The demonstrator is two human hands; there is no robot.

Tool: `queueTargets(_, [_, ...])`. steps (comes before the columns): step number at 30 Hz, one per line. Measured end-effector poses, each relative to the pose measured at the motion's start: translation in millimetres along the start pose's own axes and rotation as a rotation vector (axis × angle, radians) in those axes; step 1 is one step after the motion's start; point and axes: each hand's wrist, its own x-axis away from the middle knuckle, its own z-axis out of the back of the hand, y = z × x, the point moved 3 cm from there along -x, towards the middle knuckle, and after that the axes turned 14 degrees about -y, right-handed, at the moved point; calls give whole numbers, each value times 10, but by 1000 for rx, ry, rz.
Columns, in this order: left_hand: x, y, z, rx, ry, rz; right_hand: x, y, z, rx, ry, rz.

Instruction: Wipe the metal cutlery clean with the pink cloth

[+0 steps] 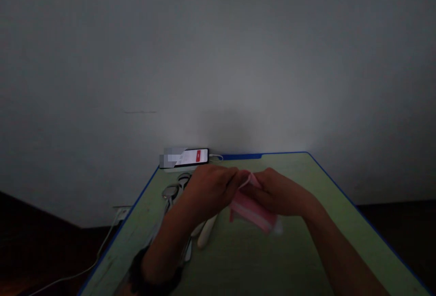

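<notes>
Both hands meet above the table, gathered round a pink cloth with white stripes (254,212). My left hand (216,186) is closed, its fingers pinching the cloth's upper left part. From the other side my right hand (281,192) grips the same cloth, thumb pointing left. Cloth hangs below the fingers, its lower right corner pale and blurred. Whether anything is wrapped inside the folds I cannot tell. Left of my left hand, metal spoons (170,191) lie on the table, partly hidden by my forearm. A pale, cream-coloured handle (206,232) shows beneath my wrist.
The light green table (265,264) has a blue edge and stands against a grey wall (238,59). A phone (190,157) with its screen lit rests at the back left, with a white cable (216,157) plugged in. Another cable (98,255) hangs at the left.
</notes>
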Motion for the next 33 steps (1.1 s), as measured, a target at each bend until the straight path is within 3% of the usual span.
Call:
queueTargets(8, [115,-396,0,87,-4,99,184,153,118,-185,-184,47])
queueTargets(12, [110,-262,21,116,15,83,181,79,103,-115,-143,21])
queueTargets(17, [35,-24,-6,0,-30,39,3,-30,-34,38,-21,-49])
queueTargets(21, [56,-151,-32,-14,-49,53,-5,37,-37,-48,-82,-3])
queueTargets(27, [163,-433,4,101,2,104,256,195,106,-227,-280,-8])
queueTargets(30, [151,-335,12,122,43,117,259,120,117,-165,-233,3])
queueTargets(33, [88,-146,-46,100,-4,64,135,39,49,-26,-133,-14])
